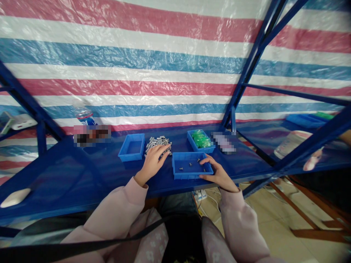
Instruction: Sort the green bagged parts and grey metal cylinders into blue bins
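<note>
Reaching into the metal pile (158,143), the left hand (152,163) is curling its fingers loosely over the parts, while the right hand (216,172) is clamping the near tray (192,174) at its corner, seemingly to steady it. Both are lying on a blue shelf (82,171) fronting a striped tarp (153,65); a green-filled bin (200,140) is sitting behind.

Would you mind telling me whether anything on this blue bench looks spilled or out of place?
The small grey metal parts lie in a loose heap directly on the blue bench, under the left hand, though an empty blue tray sits beside them. The right hand grips another tray with only a few parts.
</note>
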Demonstrator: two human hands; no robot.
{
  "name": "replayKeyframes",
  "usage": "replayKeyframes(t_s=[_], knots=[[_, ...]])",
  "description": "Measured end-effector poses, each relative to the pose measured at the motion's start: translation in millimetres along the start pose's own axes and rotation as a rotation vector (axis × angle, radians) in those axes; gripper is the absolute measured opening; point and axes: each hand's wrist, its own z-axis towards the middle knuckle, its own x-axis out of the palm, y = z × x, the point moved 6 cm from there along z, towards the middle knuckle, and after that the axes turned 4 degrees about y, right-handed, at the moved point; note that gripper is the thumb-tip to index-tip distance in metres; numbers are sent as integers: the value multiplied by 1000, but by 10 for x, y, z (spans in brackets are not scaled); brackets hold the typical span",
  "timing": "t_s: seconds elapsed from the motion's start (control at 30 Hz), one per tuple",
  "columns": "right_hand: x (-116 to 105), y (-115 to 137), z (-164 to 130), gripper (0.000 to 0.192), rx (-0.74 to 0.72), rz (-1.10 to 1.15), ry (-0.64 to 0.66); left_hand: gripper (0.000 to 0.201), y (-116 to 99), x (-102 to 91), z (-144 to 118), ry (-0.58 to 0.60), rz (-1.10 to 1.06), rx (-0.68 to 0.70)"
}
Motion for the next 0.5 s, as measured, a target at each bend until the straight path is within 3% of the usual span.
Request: replayKeyframes(t_s=[0.1, 0.2, 0.3, 0.5], knots=[[6, -9, -6, 43, 14, 1, 1, 24, 236, -100, 9, -52, 37, -215], [8, -29, -12, 43, 24, 6, -2, 16, 380, -124, 0, 47, 82, -356], [8, -40, -14, 43, 21, 14, -2, 13, 330, -131, -18, 187, 195, -349], [7, -27, -10, 44, 34, 21, 4, 12, 99, -145, -106, 233, 449, -244]])
